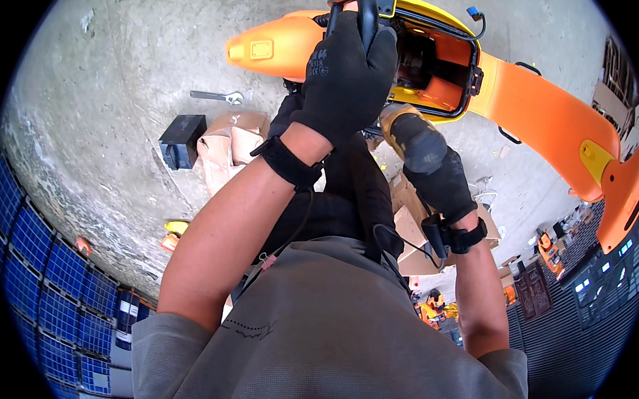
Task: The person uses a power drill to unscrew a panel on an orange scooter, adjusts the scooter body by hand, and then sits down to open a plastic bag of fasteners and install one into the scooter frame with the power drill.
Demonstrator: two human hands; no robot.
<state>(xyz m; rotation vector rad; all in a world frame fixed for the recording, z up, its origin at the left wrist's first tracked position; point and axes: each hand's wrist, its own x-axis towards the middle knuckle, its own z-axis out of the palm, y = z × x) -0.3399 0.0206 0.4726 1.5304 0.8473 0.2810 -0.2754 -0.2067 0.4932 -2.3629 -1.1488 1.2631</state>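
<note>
An orange and yellow machine body (503,86), perhaps a scooter, lies across the floor ahead of me, its open black-rimmed compartment (429,58) facing up. At its near left side, my left hand (348,76) in a black glove closes round a curved black bar (367,12). The fingertips are partly hidden. My right hand (445,187), also gloved, is wrapped round a cordless power tool (416,143) with a rounded dark body and a yellowish front end. That front end points at the near edge of the compartment; whether it touches anything is hidden.
On the concrete floor to the left lie an adjustable wrench (217,96), a black box (182,142) and a brown paper package (229,147). Cardboard boxes (412,236) stand beside my right forearm. Blue crates (52,280) line the left; a dark ribbed mat (562,353) spreads at the right.
</note>
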